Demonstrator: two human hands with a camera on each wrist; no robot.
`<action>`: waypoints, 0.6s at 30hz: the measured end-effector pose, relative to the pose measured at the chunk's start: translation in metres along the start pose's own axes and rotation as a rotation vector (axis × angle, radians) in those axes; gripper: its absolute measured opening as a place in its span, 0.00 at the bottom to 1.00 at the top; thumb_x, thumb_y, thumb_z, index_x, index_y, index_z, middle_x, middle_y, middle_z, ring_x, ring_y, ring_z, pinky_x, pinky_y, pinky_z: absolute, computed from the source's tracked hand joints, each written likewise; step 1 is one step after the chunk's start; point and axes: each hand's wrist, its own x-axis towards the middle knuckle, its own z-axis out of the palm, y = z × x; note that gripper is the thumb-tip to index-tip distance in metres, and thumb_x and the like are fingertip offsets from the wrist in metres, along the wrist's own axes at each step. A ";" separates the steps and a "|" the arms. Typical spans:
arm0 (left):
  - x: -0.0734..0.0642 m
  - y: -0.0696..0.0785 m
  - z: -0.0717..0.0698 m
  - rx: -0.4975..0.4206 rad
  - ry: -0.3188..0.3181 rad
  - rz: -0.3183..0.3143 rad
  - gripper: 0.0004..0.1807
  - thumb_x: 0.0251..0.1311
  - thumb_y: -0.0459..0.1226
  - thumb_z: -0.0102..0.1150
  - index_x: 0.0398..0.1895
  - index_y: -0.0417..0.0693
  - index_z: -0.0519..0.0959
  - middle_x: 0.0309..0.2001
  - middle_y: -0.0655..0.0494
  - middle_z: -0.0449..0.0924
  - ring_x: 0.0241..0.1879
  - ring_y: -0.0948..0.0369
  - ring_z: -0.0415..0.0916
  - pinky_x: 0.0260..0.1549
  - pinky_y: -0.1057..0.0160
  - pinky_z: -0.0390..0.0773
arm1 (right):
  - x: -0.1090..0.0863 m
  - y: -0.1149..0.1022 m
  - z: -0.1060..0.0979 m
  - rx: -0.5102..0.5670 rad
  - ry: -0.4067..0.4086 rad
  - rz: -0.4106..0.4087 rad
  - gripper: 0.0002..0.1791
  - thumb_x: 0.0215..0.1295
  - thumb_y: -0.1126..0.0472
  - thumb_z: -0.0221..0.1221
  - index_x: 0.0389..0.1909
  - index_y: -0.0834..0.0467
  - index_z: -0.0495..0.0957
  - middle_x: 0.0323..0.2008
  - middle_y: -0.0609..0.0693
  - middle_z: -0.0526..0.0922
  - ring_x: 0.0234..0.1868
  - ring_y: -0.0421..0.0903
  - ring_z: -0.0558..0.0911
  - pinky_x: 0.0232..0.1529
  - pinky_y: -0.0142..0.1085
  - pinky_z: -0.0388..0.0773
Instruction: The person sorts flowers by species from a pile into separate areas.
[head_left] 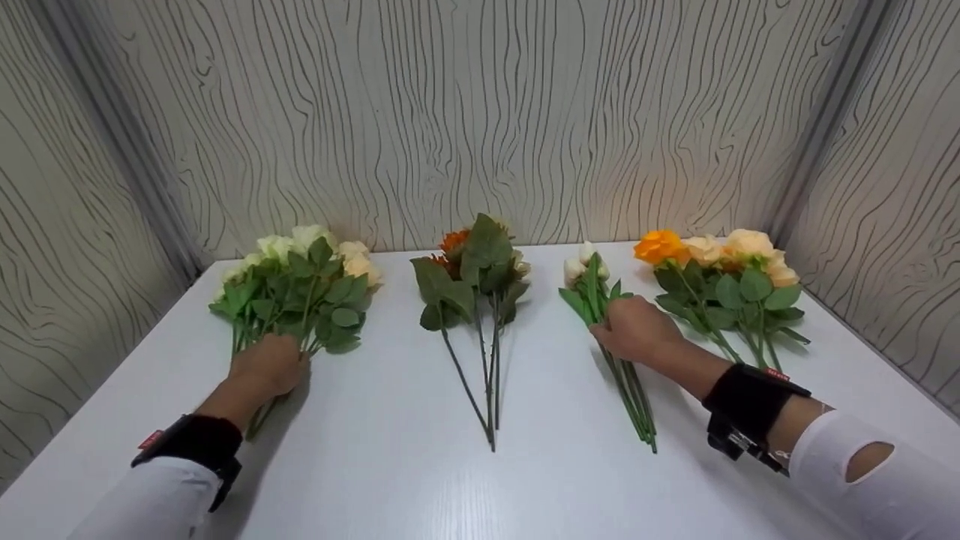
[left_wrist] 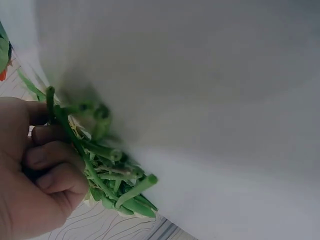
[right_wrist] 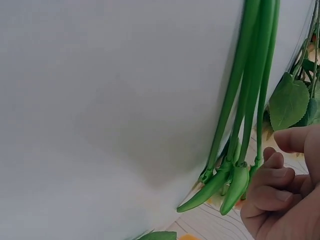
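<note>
My left hand [head_left: 271, 365] grips green stems [left_wrist: 102, 150] of a left bunch of pale green-white and peach roses [head_left: 307, 241]; cut stem ends point out past the curled fingers [left_wrist: 57, 165] in the left wrist view. My right hand [head_left: 637, 328] is closed over a small bunch of cream-white tulips [head_left: 589, 268]. Their smooth stems [right_wrist: 252, 75] run down the table below it. The right wrist view shows curled fingers [right_wrist: 272, 192] against this bunch, while the exact grip is partly hidden.
Between the hands, an orange-and-pale bunch with broad leaves [head_left: 472, 274] lies with its stems toward me. At right lie orange and peach roses [head_left: 742, 251], partly behind the right forearm. A wood-line patterned wall [head_left: 480, 120] borders the white table [head_left: 405, 465].
</note>
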 end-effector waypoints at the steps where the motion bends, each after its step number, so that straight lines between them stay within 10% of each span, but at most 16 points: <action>1: 0.001 0.000 -0.001 -0.007 0.015 0.000 0.21 0.71 0.39 0.46 0.16 0.46 0.71 0.17 0.53 0.70 0.16 0.58 0.68 0.16 0.62 0.67 | -0.001 -0.002 -0.001 0.006 0.003 -0.003 0.23 0.69 0.52 0.59 0.13 0.54 0.72 0.14 0.44 0.66 0.16 0.42 0.69 0.19 0.32 0.66; 9: 0.001 0.014 -0.008 -0.125 0.258 0.026 0.22 0.73 0.42 0.37 0.24 0.42 0.73 0.16 0.52 0.70 0.15 0.57 0.69 0.15 0.60 0.67 | -0.006 -0.018 -0.001 0.063 0.069 -0.051 0.18 0.69 0.53 0.58 0.19 0.56 0.75 0.15 0.46 0.69 0.16 0.43 0.69 0.18 0.33 0.65; 18: -0.017 0.099 0.001 -0.158 0.587 0.286 0.19 0.70 0.36 0.49 0.17 0.46 0.68 0.11 0.58 0.58 0.10 0.62 0.57 0.11 0.65 0.59 | -0.019 -0.055 0.004 0.219 0.115 -0.183 0.11 0.68 0.55 0.61 0.29 0.57 0.82 0.21 0.47 0.78 0.22 0.43 0.73 0.24 0.33 0.72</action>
